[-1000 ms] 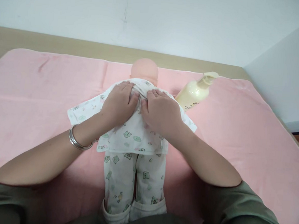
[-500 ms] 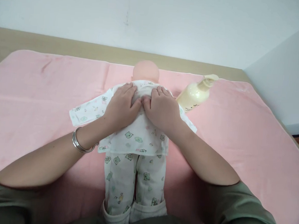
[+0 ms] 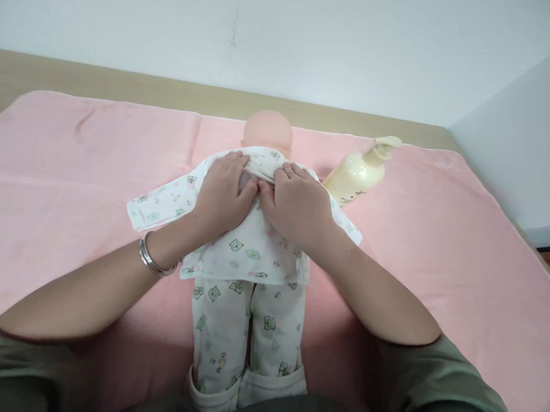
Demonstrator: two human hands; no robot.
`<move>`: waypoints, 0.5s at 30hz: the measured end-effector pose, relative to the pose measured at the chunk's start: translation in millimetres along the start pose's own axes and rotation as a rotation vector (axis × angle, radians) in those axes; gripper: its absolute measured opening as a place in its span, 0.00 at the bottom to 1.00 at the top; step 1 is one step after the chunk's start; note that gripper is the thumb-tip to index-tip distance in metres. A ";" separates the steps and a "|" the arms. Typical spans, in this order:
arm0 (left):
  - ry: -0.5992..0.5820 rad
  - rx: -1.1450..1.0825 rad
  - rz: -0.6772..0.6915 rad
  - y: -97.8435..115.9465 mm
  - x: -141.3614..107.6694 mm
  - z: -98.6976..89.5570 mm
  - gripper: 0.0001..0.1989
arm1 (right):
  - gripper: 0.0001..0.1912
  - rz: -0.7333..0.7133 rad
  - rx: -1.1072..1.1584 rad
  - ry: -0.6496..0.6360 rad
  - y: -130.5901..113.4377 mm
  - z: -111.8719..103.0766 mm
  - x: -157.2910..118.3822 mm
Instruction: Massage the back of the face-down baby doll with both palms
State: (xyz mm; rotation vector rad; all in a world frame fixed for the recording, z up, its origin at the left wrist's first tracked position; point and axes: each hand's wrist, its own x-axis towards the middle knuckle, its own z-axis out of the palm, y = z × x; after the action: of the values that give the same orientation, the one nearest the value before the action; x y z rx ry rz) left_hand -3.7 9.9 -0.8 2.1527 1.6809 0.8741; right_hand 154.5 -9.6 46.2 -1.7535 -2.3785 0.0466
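Note:
A baby doll lies stretched out in front of me, its bare rounded head at the far end and no face showing. It wears a white printed shirt and matching trousers. My left hand rests flat on the left side of the doll's upper body, fingers pointing away from me. On the right side lies my right hand, also flat. The two thumbs nearly meet in the middle, and the shirt cloth bunches up between the fingers near the neck.
A cream pump bottle leans at a tilt beside the doll's right-hand sleeve. Everything lies on a pink cloth over a wooden surface. A white wall rises behind, with another wall at the right.
Both hands have shifted very slightly left on the doll. The shirt near the neck is more wrinkled between the fingers. The bottle has not moved.

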 end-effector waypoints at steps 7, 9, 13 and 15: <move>0.010 -0.001 -0.005 -1.3 1.4 0.8 0.31 | 0.25 0.040 0.133 -0.024 10.2 0.1 12.8; 0.011 0.004 -0.003 -0.3 1.1 0.5 0.30 | 0.25 0.036 0.139 -0.025 11.6 0.9 14.4; -0.008 0.046 -0.004 7.6 -6.3 -1.4 0.32 | 0.30 0.026 0.145 -0.043 14.7 4.7 17.7; -0.007 0.068 0.028 12.6 -12.9 -1.7 0.31 | 0.33 0.019 0.148 -0.058 16.3 6.1 19.1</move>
State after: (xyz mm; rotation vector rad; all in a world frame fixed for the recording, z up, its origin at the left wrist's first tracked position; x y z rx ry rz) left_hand 3.2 -6.2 3.7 2.2256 1.7048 0.8275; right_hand 163.4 13.9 40.5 -1.7279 -2.3320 0.2733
